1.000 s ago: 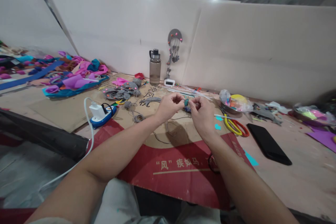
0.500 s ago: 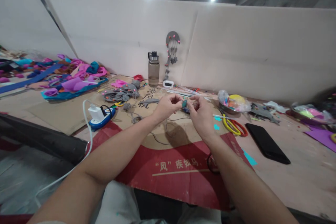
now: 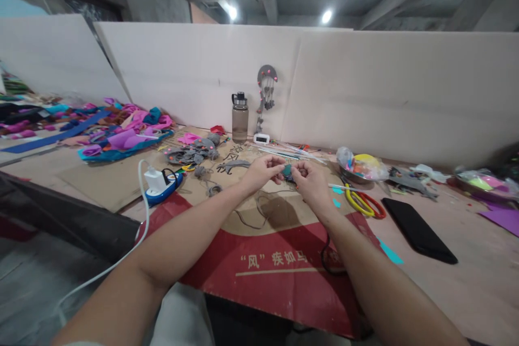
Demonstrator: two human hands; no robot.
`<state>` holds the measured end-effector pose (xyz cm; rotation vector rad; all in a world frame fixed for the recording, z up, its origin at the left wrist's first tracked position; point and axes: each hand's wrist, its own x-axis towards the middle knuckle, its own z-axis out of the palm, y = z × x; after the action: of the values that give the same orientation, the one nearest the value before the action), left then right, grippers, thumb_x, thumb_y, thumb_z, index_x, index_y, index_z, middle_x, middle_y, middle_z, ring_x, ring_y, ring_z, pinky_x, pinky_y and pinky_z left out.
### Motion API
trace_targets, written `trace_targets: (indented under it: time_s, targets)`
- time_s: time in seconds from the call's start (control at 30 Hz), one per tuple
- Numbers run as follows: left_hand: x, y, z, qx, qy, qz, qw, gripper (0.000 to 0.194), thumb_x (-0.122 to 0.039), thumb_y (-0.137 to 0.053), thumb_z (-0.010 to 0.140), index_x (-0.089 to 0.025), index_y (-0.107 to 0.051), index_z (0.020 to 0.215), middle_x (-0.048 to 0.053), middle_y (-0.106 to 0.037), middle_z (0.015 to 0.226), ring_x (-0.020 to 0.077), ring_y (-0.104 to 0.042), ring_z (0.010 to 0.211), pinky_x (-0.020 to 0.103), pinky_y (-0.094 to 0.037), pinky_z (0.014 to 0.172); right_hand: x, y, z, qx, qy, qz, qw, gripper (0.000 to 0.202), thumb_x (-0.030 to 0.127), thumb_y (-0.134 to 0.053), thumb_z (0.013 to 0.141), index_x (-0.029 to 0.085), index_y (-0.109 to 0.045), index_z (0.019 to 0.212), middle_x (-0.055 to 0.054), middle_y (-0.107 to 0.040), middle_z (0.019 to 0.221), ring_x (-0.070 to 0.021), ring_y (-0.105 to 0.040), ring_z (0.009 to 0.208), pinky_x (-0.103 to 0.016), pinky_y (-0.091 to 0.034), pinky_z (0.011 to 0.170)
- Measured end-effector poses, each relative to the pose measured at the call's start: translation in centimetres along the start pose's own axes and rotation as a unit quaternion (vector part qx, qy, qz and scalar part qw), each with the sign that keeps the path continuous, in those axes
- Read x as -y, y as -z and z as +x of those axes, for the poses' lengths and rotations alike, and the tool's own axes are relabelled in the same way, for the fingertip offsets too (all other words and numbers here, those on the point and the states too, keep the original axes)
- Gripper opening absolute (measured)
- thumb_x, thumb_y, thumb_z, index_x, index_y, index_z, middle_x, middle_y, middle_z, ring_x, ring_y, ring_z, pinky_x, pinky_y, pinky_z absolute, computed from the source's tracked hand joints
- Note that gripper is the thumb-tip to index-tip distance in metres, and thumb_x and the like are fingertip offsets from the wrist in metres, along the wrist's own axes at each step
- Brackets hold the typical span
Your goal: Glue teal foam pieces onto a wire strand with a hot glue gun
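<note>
Between my two hands is a small teal-green piece (image 3: 287,170), seemingly felt, held above the cardboard sheet (image 3: 284,286). My left hand (image 3: 265,169) pinches its left side with thumb and fingertips. My right hand (image 3: 311,181) is closed on its right side, fingers pressed together. A dark bit below the piece is too small to make out. Grey cord (image 3: 259,221) lies in loops on the cardboard under my hands. Left of my left hand is a grey crescent-like piece (image 3: 236,165).
Yellow-and-red-handled scissors (image 3: 360,203) and a black phone (image 3: 419,230) lie right. A bottle (image 3: 240,121) stands against the white partition (image 3: 182,75). A blue power strip (image 3: 164,192) with a white cable (image 3: 144,216), and heaped colourful felt (image 3: 130,138), are left. A bowl (image 3: 360,173) holds wrapped pieces.
The camera view has tilted up a little, so the scene sits lower. Both hands keep hold of the teal-green piece, whose flat face shows more now.
</note>
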<state>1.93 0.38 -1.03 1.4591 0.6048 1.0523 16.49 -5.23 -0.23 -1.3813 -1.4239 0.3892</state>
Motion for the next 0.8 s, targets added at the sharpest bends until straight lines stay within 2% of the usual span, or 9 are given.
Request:
trace_targets:
  time_s: [0.13,0.23,0.4,0.5,0.8]
  targets:
    - [0.4,-0.1,0.0,0.002,-0.011,-0.027,1.000,0.023,-0.020,-0.071,0.077,-0.009,-0.060,0.095,0.002,-0.066,0.075,0.0099,-0.064,0.061,0.027,-0.055,0.063,-0.3,-0.1,0.1,-0.006,0.019,-0.009,1.000,0.027,0.045,-0.053,0.073,0.019,-0.056,0.070,0.002,-0.051,0.057,-0.0118,-0.040,0.051,-0.026,-0.029,0.052]
    - [0.3,0.1,0.1,0.011,-0.002,-0.010,1.000,0.022,-0.021,-0.071,0.077,-0.009,-0.061,0.093,0.003,-0.067,0.074,0.0108,-0.065,0.062,0.027,-0.055,0.063,-0.5,-0.2,0.1,-0.009,0.027,-0.031,0.999,0.025,0.043,-0.051,0.075,0.019,-0.057,0.071,0.002,-0.052,0.057,-0.0121,-0.041,0.051,-0.026,-0.028,0.052]
    - [0.3,0.9,0.2,-0.031,-0.031,0.163,0.986,0.020,-0.030,-0.071,0.076,-0.011,-0.065,0.081,-0.001,-0.061,0.060,0.0070,-0.055,0.049,0.017,-0.042,0.045,-0.7,-0.1,0.1,-0.011,0.029,-0.066,0.997,0.021,0.039,-0.050,0.076,0.020,-0.057,0.072,0.002,-0.052,0.057,-0.0129,-0.042,0.051,-0.026,-0.028,0.052]
    - [0.4,1.2,0.3,-0.029,-0.039,0.194,0.980,0.020,-0.032,-0.068,0.078,-0.012,-0.067,0.076,-0.003,-0.058,0.054,0.0053,-0.050,0.045,0.016,-0.039,0.043,-0.6,0.0,0.1,-0.009,0.027,-0.076,0.997,0.018,0.036,-0.049,0.076,0.020,-0.057,0.072,0.001,-0.053,0.057,-0.0133,-0.043,0.053,-0.026,-0.029,0.054]
    - [-0.6,0.5,0.0,-0.004,-0.005,0.206,0.978,0.011,-0.015,-0.060,0.082,-0.010,-0.067,0.075,-0.001,-0.059,0.053,0.0070,-0.055,0.046,0.018,-0.047,0.048,-0.5,0.3,0.2,-0.009,0.051,-0.133,0.990,0.018,0.029,-0.048,0.076,0.018,-0.061,0.074,-0.002,-0.058,0.063,-0.0150,-0.049,0.059,-0.027,-0.033,0.058]
